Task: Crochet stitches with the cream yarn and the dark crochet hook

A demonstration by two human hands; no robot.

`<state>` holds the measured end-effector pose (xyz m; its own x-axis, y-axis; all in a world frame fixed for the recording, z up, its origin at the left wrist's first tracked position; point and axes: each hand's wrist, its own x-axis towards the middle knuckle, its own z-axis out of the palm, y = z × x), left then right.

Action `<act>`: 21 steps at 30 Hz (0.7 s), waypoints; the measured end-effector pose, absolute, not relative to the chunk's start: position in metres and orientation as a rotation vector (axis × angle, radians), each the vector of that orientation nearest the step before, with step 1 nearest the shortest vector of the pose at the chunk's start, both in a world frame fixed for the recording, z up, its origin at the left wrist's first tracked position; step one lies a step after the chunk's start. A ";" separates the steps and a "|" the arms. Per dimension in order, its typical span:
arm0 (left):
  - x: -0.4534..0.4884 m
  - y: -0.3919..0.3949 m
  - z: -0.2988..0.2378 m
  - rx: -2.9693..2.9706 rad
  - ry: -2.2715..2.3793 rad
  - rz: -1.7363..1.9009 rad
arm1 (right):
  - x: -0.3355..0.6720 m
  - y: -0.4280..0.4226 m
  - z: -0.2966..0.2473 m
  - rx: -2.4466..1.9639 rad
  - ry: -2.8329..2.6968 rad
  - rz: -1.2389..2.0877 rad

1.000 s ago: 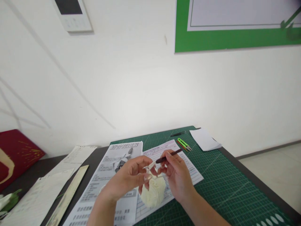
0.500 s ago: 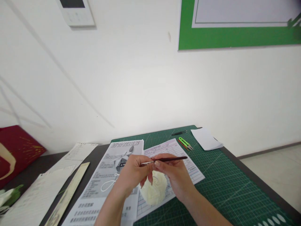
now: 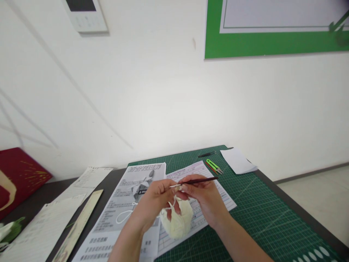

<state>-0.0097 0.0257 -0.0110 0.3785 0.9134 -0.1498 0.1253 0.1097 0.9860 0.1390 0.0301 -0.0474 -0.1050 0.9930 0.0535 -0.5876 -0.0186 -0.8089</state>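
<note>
Between the thumb and fingers of my right hand [image 3: 205,194] is a crochet hook [image 3: 203,180] with a dark red-brown handle, its thin metal end pointing left. My left hand [image 3: 155,200] is closed, thumb and forefinger pinching pale yarn [image 3: 175,201] at the metal end. Other left fingers hang lower, with a strand around them. The exact loop at the hook is too small to make out. Just below both hands rests a cream ball of yarn [image 3: 178,225], on a lined form sheet [image 3: 225,202].
A printed instruction sheet [image 3: 109,222] lies left of the ball, with a white cord loop [image 3: 124,217] on it. Green-handled thread snips [image 3: 214,165], a black slim tool [image 3: 206,154] and white paper [image 3: 238,162] lie on the green cutting mat [image 3: 261,214]. A ruler [image 3: 81,222] lies left.
The hook has shifted slightly right and tilted, its handle end higher. My left fingers have spread lower, and a yarn strand now shows between the hands. The camera view moved slightly.
</note>
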 end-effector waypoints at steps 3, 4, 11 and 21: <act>-0.009 0.027 -0.013 1.334 1.047 0.795 | 0.138 0.029 -0.046 -0.691 -0.808 1.487; -0.008 0.027 -0.014 1.335 1.054 0.799 | 0.137 0.029 -0.046 -0.699 -0.806 1.481; -0.013 0.030 -0.011 1.386 1.170 0.834 | 0.137 0.031 -0.046 -0.750 -0.796 1.434; -0.067 0.047 -0.012 1.323 1.379 1.125 | 0.159 0.033 -0.038 -0.779 -0.816 1.429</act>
